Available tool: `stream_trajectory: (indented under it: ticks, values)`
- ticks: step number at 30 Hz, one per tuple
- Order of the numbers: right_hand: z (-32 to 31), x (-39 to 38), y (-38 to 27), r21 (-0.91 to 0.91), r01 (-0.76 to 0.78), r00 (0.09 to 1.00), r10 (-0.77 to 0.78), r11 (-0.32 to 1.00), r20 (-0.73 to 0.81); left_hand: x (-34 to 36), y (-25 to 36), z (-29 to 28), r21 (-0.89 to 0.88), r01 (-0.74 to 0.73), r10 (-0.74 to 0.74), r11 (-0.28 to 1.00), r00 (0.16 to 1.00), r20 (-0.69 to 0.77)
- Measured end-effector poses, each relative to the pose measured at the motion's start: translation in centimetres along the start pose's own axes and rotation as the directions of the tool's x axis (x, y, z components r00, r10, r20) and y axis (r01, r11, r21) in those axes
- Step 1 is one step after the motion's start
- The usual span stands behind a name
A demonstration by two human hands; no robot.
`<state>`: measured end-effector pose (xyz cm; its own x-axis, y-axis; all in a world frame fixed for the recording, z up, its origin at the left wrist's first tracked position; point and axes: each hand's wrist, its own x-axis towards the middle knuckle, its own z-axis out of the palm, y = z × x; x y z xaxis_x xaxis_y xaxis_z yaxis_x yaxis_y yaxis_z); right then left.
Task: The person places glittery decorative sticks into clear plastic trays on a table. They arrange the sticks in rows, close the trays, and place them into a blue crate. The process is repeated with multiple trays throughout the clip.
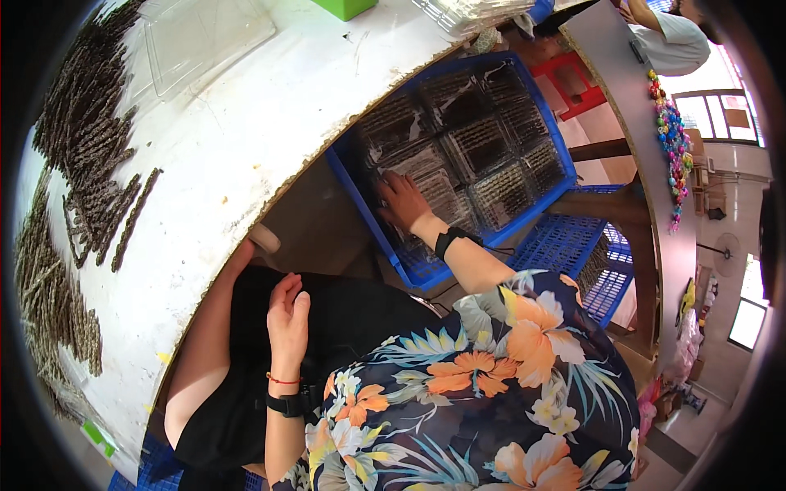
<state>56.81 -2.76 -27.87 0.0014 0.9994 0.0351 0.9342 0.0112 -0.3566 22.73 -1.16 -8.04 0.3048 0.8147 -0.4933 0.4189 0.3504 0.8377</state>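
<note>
A blue plastic crate (372, 219) stands beside and partly below the table edge, packed with clear plastic boxes (479, 147) holding dark, ridged contents. My right hand (401, 200) reaches into it, fingers spread and lying on a clear plastic box (434, 176) at the crate's near left. Nothing shows gripped in those fingers. Over my lap, my left hand (286, 319) is raised with its fingers loosely extended and nothing in it. Dark braided strands (86, 139) lie in a heap on the white table (221, 164), away from both hands.
Lighter brown strands (49, 286) form another pile at far left. A clear plastic tray (205, 41) and green container (344, 6) sit at the back. Another blue crate (557, 245) stands at right, near a red plastic item (573, 86). Colourful beads (673, 139) and another person (671, 45) are beyond.
</note>
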Motion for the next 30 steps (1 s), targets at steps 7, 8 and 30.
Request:
stream_trajectory:
  ticks: [7, 8, 30]
  values:
    - [-1.5, -6.6, -2.6, 0.438, -0.74, 0.533, 0.842, 0.51, -0.08, -0.5, -1.3, -0.3, -0.094, 0.013, -0.019, 0.996, 0.998, -0.058]
    - [-0.8, -8.0, -1.8, 0.548, -0.796, 0.369, 0.924, 0.257, 0.101, -0.4, -1.5, -0.4, -0.103, 0.022, -0.028, 0.994, 0.998, -0.051]
    - [-3.6, -4.6, -0.6, 0.73, -0.255, 0.224, 0.695, -0.634, 0.683, -0.1, -2.5, -0.3, -0.182, -0.021, 0.009, 0.983, 0.998, -0.068]
